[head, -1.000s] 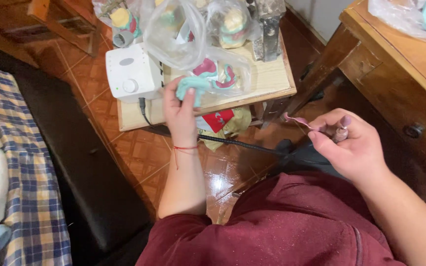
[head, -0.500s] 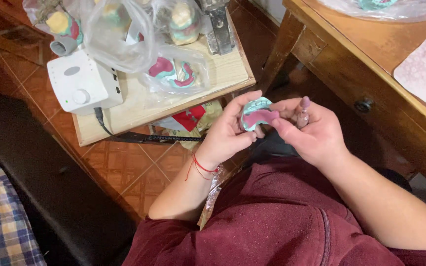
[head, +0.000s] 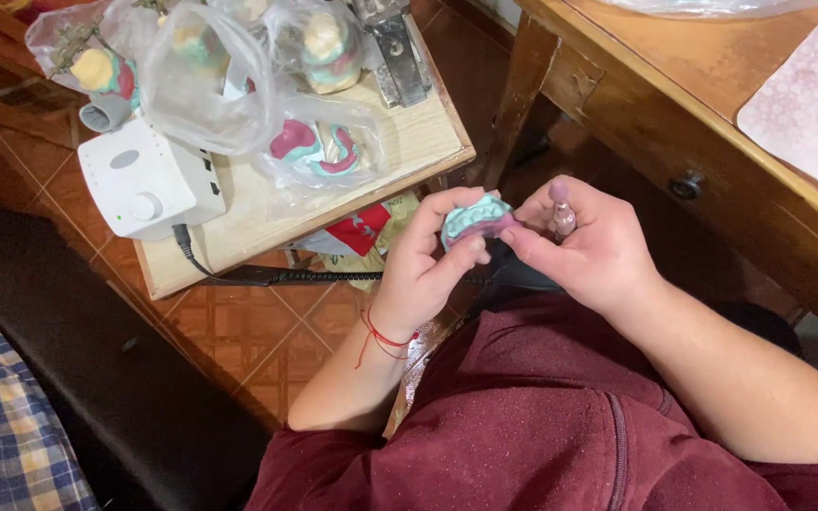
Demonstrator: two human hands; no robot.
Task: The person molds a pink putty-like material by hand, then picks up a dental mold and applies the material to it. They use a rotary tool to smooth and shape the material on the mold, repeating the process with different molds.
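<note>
Both hands meet above the person's maroon lap: the left hand [head: 428,260] pinches a small teal-and-pink cast [head: 475,218] between thumb and fingers, while the right hand [head: 589,251] touches the cast's edge with its fingertips and grips a slim rotary tool [head: 560,213] with a pink tip pointing up. A red string [head: 381,336] circles the left wrist. Just beyond the hands, a black coiled cord [head: 333,277] runs to a white control box [head: 144,180] on a low wooden stand [head: 428,142]. Clear bags [head: 324,151] holding more coloured casts crowd the stand beside the box. A wooden table [head: 674,95] with a drawer knob rises at right.
</note>
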